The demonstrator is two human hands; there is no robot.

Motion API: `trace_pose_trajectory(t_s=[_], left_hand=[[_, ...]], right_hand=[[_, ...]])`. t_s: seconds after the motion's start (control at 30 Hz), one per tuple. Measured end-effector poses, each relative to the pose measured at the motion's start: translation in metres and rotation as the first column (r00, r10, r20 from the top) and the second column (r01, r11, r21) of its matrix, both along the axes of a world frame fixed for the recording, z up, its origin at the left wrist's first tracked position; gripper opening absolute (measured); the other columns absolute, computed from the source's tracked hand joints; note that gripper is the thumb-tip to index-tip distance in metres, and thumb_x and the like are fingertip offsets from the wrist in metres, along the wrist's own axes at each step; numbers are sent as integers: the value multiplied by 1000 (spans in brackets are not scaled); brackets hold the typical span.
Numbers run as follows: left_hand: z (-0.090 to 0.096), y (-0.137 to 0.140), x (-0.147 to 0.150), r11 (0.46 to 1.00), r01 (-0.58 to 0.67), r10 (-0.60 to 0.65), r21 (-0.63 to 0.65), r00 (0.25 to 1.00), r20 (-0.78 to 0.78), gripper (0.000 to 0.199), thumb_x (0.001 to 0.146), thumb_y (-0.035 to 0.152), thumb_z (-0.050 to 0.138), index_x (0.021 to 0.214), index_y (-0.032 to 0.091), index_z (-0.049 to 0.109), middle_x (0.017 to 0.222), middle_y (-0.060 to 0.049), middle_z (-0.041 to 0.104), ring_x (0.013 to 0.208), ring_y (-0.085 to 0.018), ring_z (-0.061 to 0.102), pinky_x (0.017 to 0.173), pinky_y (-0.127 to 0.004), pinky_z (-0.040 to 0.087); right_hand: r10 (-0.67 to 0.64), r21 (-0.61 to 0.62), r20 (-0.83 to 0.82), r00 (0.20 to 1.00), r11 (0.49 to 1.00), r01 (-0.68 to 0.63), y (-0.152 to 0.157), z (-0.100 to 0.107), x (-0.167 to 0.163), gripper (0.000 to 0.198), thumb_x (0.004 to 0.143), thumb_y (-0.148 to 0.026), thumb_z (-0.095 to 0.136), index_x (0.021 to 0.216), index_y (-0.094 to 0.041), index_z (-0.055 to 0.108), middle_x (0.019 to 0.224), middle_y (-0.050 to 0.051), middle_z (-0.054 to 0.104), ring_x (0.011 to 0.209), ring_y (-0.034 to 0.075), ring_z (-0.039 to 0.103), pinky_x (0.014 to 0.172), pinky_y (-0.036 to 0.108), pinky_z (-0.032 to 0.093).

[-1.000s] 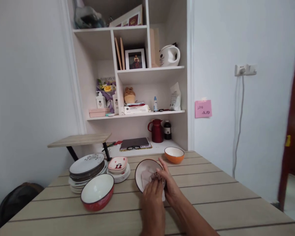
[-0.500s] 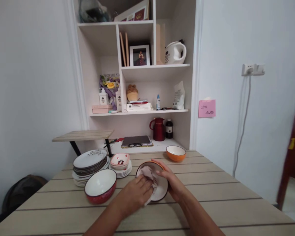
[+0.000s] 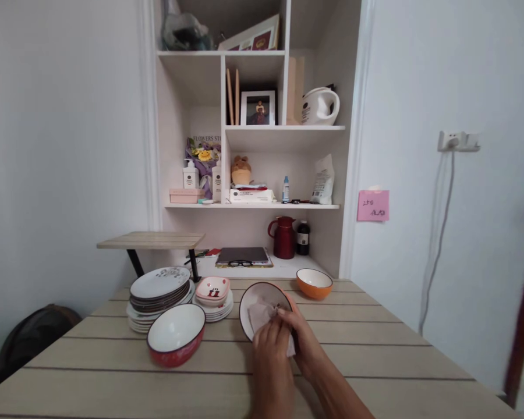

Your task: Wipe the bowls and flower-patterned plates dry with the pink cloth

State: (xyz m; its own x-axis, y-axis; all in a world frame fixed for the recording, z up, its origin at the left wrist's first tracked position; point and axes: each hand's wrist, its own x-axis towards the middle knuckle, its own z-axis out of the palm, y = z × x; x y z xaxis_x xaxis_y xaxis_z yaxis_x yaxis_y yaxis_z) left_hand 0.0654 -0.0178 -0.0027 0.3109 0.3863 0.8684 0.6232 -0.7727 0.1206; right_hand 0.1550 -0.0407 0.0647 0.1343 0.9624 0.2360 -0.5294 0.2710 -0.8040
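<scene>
Pale striped table (image 3: 375, 349) beneath a tilted, white-lined, dark-rimmed bowl (image 3: 265, 293).

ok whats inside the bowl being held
A pale, crumpled cloth with the left hand on it. They cover part of the bowl, so what lies beneath cannot be seen.

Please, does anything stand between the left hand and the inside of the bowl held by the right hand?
Yes: a crumpled pale cloth lies between the left hand and the inside of the tilted dark-rimmed bowl. Nothing else visible stands between them.
</scene>
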Motion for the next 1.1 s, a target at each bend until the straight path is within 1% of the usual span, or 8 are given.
trace_pose_trajectory(t_s=[0.17, 0.33, 0.43, 0.57, 0.73, 0.83, 0.97, 1.1], left_hand=[[9, 18, -51, 951, 237, -139, 198, 901, -411, 46, 92, 7, 42, 135, 20, 53, 125, -6, 68, 115, -18, 62, 98, -35, 53], [30, 35, -103, 909, 329, -97, 254, 762, -640, 27, 96, 20, 50, 122, 21, 60, 125, -6, 67, 118, -19, 60, 108, -38, 44], [26, 38, -110, 891, 322, -54, 320, 775, -630, 25, 96, 18, 50, 118, 18, 61, 123, -8, 67, 114, -20, 62, 107, -39, 44], [8, 31, -88, 912, 227, -43, 341, 882, -470, 31, 96, 15, 45, 122, 19, 61, 122, -7, 69, 113, -19, 64, 105, -38, 47], [3, 8, -29, 999, -16, 22, 51, 993, -116, 49, 91, 4, 37, 134, 18, 56, 125, -9, 68, 111, -23, 66, 95, -40, 56], [4, -3, 1, 990, 36, -29, -138, 998, 48, 54, 89, 5, 38, 139, 18, 51, 131, -11, 64, 118, -24, 62, 99, -41, 55], [3, -3, -5, 984, 156, -166, -89, 979, -120, 58, 88, 5, 42, 146, 16, 43, 135, -14, 61, 121, -25, 60, 100, -41, 54], [17, 10, -56, 954, 300, -260, 22, 858, -444, 50, 93, 9, 48, 142, 20, 46, 134, -8, 63, 124, -19, 58, 105, -36, 49]], right_hand=[[14, 20, 89, 996, 1000, -16, -1, 5, 11, 55, 70, -30, 72, 124, -24, 63, 112, 5, 73, 102, 27, 63, 89, 36, 45], [114, 47, 242, 963, 990, -130, -4, 9, 9, 56, 66, -23, 71, 122, -26, 65, 115, 4, 72, 113, 29, 59, 99, 40, 40], [173, -24, 214, 961, 985, -172, -5, 8, 7, 67, 65, -22, 74, 130, -29, 58, 113, 4, 73, 112, 28, 61, 98, 41, 41], [168, -46, 66, 984, 985, -165, -1, 1, 8, 90, 66, -23, 77, 147, -33, 37, 108, 5, 75, 97, 26, 68, 90, 40, 45], [69, -6, -30, 997, 998, -70, 6, -8, 3, 102, 65, -22, 79, 152, -34, 27, 95, 2, 75, 80, 21, 68, 81, 35, 49], [43, -53, -48, 998, 998, -45, 5, -9, 1, 94, 68, -28, 78, 150, -33, 33, 103, 5, 74, 86, 25, 69, 80, 37, 51], [-6, -41, -5, 1000, 999, 6, 2, -5, 8, 76, 68, -32, 75, 140, -27, 51, 110, 8, 74, 98, 30, 68, 85, 40, 50], [20, 29, 103, 994, 999, -23, 1, 2, 13, 66, 67, -31, 75, 132, -26, 60, 121, 7, 71, 113, 31, 62, 98, 41, 43]])
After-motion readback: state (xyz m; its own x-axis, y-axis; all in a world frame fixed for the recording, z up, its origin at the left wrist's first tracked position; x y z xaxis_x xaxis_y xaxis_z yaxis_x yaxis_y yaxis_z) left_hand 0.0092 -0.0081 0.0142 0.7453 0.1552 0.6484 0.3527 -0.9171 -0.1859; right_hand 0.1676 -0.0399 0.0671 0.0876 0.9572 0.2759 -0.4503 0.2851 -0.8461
